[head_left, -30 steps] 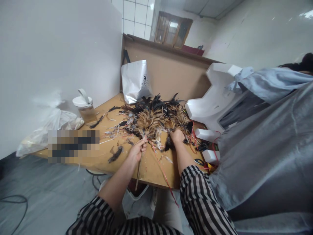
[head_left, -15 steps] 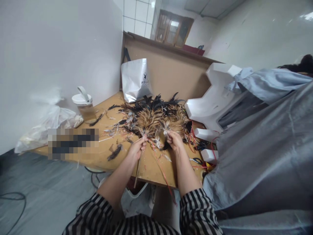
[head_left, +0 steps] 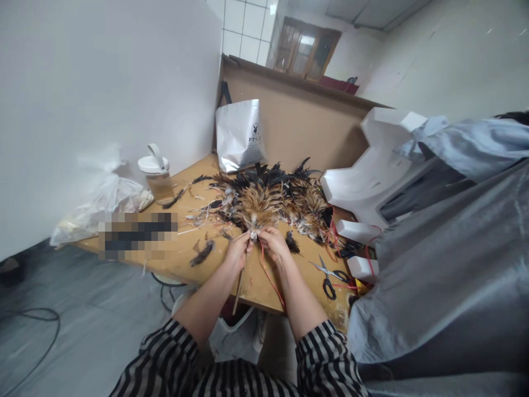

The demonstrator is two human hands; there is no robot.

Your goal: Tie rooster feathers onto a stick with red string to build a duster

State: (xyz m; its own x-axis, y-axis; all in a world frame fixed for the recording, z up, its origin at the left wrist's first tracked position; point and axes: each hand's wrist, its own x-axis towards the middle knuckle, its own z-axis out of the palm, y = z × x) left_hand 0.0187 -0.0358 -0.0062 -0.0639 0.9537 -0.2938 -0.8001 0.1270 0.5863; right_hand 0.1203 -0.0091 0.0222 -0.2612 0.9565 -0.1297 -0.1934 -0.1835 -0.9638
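A heap of brown and black feathers (head_left: 281,193) lies on a wooden table (head_left: 182,264). My left hand (head_left: 237,251) grips a thin wooden stick (head_left: 238,286) with a tan feather bunch (head_left: 258,207) at its top. My right hand (head_left: 273,243) has come in beside the left and pinches the base of that bunch. A red string (head_left: 270,278) trails from between the hands toward the table's near edge. Both forearms wear striped sleeves.
Black-handled scissors (head_left: 328,275) lie right of my hands. A lidded jar (head_left: 157,177) and a plastic bag (head_left: 103,201) stand at the left, a silver bag (head_left: 239,135) at the back. White foam pieces (head_left: 367,171) and a person in grey cloth (head_left: 446,248) crowd the right.
My right hand left the feather heap and moved left to join my left hand at the bunch on the stick. The view shifted slightly, showing the scissors.
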